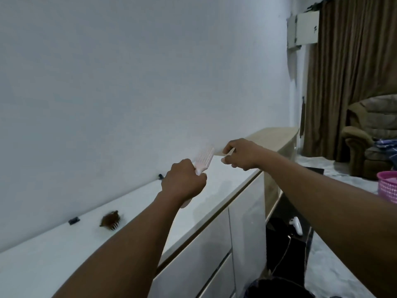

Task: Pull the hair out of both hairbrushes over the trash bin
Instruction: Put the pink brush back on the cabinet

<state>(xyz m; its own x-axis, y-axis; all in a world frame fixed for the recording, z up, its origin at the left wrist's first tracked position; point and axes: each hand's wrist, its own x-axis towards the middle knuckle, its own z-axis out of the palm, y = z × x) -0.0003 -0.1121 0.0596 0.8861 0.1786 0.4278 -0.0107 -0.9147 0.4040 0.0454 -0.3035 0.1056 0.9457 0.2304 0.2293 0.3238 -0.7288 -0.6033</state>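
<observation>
At centre frame the left hand (182, 183) grips a pale pink hairbrush (203, 161) by its handle, bristles up, above the white cabinet top (64, 250). The right hand (240, 155), just beside the bristles, is pinched narrow, perhaps on hair. A brown hairbrush (110, 220) lies lower left. At the right edge, a pink basket (387, 186); its contents are unclear.

A hairbrush (110, 220) lies on the surface (64, 254) near the wall, left of the hands, which hold a second brush (204, 158) above it; a basket (387, 186) stands far right.
</observation>
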